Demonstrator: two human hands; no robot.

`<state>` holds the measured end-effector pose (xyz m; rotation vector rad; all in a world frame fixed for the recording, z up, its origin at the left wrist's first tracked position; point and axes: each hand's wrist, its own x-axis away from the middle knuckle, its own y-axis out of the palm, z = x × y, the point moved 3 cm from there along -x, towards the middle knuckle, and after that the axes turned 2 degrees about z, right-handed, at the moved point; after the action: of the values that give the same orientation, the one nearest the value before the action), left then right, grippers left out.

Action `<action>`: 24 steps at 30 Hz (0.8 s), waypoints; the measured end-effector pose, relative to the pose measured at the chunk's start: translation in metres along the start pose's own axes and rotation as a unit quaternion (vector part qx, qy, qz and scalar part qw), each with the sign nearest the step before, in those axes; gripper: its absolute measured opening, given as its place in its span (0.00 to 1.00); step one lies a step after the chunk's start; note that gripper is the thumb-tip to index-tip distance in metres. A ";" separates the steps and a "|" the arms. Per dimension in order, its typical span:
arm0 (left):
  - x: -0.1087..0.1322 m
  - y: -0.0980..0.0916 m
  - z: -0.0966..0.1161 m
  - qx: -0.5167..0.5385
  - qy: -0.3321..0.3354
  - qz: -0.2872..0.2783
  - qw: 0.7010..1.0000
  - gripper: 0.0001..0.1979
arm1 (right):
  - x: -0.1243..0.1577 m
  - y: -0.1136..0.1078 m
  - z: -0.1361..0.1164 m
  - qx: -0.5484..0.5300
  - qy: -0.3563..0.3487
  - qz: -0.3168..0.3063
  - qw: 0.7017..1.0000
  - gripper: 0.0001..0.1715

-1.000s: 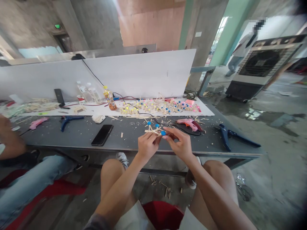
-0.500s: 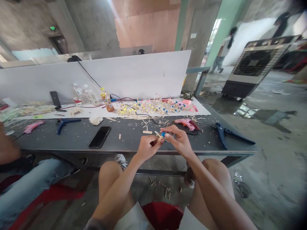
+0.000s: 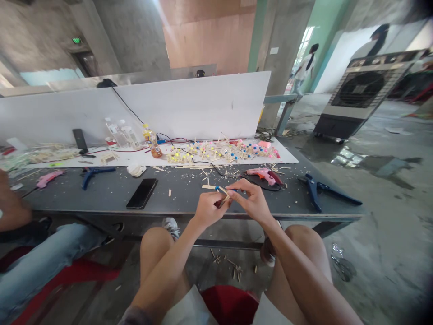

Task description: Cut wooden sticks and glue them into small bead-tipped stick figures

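Between my two hands, above the table's front edge, is a small piece made of wooden sticks (image 3: 223,193) with blue round parts on it. My left hand (image 3: 210,208) is closed, pinching the sticks from the left. From the right, my right hand (image 3: 249,197) grips the same piece between thumb and fingers. Its exact shape is partly hidden by my fingers. Just behind it on the grey table lies a flat wooden strip (image 3: 208,186). A pink glue gun (image 3: 262,174) rests a little beyond my right hand.
Many stick pieces with yellow, blue and pink balls (image 3: 216,151) cover the white board at the back. A blue cutter (image 3: 316,192) lies right, a phone (image 3: 142,194) left, with another blue cutter (image 3: 91,175) beyond. Bottles (image 3: 153,142) stand behind. A person's arm (image 3: 11,203) is far left.
The stick piece has turned in my hands, so a blue part now shows at its upper left. My hands have barely shifted. A person in the background has walked farther off.
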<state>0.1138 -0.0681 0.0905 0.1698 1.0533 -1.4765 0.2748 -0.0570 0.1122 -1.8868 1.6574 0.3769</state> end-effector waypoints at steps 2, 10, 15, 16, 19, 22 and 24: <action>0.001 0.000 0.000 -0.049 0.036 0.023 0.998 0.18 | 0.000 0.001 0.001 0.004 -0.001 0.002 1.000 0.12; -0.001 -0.003 0.001 -0.064 0.022 0.042 0.997 0.18 | 0.001 -0.002 0.008 -0.025 0.030 0.020 0.999 0.18; -0.003 -0.002 0.000 0.161 -0.135 -0.072 0.975 0.19 | -0.001 -0.007 0.010 -0.112 0.052 -0.023 0.992 0.18; -0.002 -0.001 0.000 0.211 -0.164 -0.091 0.959 0.19 | -0.001 -0.007 0.010 -0.125 0.053 -0.033 0.990 0.18; 0.000 0.005 -0.006 0.346 -0.232 -0.112 0.902 0.19 | 0.000 -0.005 0.011 -0.153 0.056 -0.047 0.986 0.16; 0.003 0.011 -0.011 0.429 -0.280 -0.127 0.849 0.17 | 0.001 -0.002 0.014 -0.152 0.064 -0.043 0.985 0.15; 0.003 0.014 -0.012 0.462 -0.302 -0.138 0.822 0.16 | 0.002 -0.001 0.015 -0.140 0.068 -0.037 0.987 0.15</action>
<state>0.1195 -0.0601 0.0749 0.2102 -0.2288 -2.0258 0.2785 -0.0491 0.0994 -2.2192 1.6875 0.4807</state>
